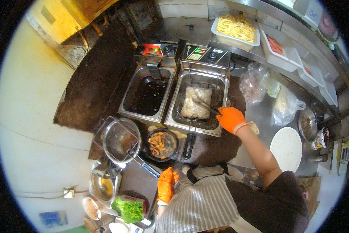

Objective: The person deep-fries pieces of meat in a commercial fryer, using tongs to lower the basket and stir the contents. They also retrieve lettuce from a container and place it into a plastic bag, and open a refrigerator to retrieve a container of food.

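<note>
My right hand [232, 120], in an orange glove, is shut on metal tongs [205, 104]. Their tips reach a pale, roughly rectangular mass of frying food [193, 107] in a wire basket, set inside the right deep fryer [224, 96]. That basket's black handle [189, 145] sticks out over the front rim, with no hand on it. My left hand [167, 184], also gloved in orange, is low before the striped apron with its fingers curled. It is right by the handle end of a second fry basket [116, 139], which rests across a metal bowl [136, 128]; whether it grips the handle is unclear.
The left fryer [125, 99] holds dark oil with floating bits. A black pan [149, 145] contains browned strips. Fries [235, 27] fill a tub on the back shelf. Plastic bags [254, 83] and a white round board [285, 150] are at right; lettuce [130, 209] is at lower left.
</note>
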Tool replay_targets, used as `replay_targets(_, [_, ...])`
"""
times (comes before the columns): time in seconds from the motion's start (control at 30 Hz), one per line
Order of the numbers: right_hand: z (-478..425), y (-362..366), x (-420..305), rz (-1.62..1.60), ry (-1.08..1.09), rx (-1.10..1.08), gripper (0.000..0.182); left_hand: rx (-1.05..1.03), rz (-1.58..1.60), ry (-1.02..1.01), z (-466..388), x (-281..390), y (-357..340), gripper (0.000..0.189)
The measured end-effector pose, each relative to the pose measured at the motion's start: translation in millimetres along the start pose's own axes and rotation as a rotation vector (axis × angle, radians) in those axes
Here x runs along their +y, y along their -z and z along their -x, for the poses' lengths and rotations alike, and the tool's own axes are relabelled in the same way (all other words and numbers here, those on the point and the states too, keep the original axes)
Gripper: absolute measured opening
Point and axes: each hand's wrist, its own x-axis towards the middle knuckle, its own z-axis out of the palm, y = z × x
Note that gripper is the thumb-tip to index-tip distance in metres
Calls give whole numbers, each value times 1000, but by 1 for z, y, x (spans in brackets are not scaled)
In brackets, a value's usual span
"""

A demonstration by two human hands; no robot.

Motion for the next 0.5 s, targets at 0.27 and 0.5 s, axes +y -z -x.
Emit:
replay_targets(0.27, [11, 52, 3, 188, -55, -84, 34, 32, 18, -29, 2, -1, 1, 34])
replay_targets(0.5, [-2, 4, 5, 13, -1, 207, 29, 35, -1, -15, -1, 1, -1, 34])
